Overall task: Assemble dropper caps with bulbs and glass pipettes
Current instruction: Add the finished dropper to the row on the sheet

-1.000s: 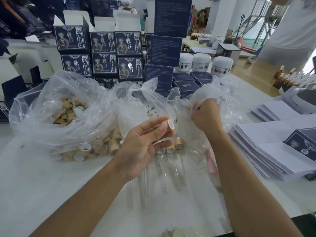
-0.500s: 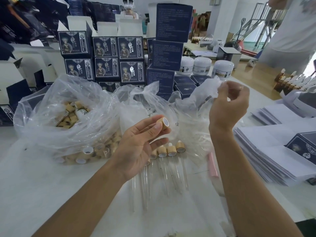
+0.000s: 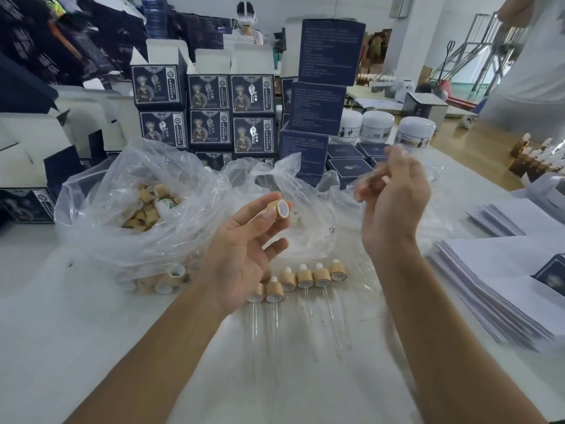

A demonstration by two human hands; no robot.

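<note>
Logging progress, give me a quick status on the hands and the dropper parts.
Left hand pinches bamboo cap. Right hand holds glass pipette, blurred. Finished droppers on table below. Nothing between.

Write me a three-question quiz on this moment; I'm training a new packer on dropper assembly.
1. True or false: the left hand pinches a bamboo cap.
2. Where do the finished droppers lie? A) in the bag of caps B) in a row on the table C) on the paper stack
3. Fill in: the right hand holds a glass ____.

Key: 1 true; 2 B; 3 pipette, though it is blurred.
</note>
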